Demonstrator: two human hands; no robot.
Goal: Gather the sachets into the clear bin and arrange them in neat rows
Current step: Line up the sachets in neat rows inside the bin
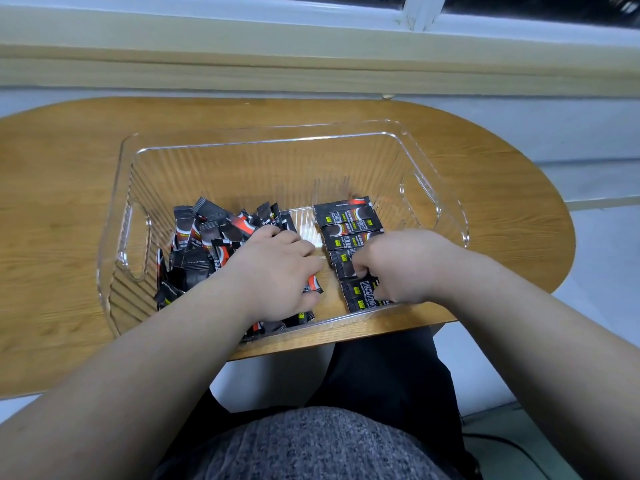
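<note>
While the right hand (398, 265) pinches a row sachet (360, 289) square, the left hand (277, 275), curled round a loose sachet (313, 284), should lay it flush beside the right hand.

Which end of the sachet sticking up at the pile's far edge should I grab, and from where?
Pinch the upright sachet by its raised top edge, coming from above. It leans on the loose pile with that end free, its lower end buried among others.

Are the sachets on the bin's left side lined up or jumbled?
Jumbled: left sachets lie heaped at mixed angles.
</note>
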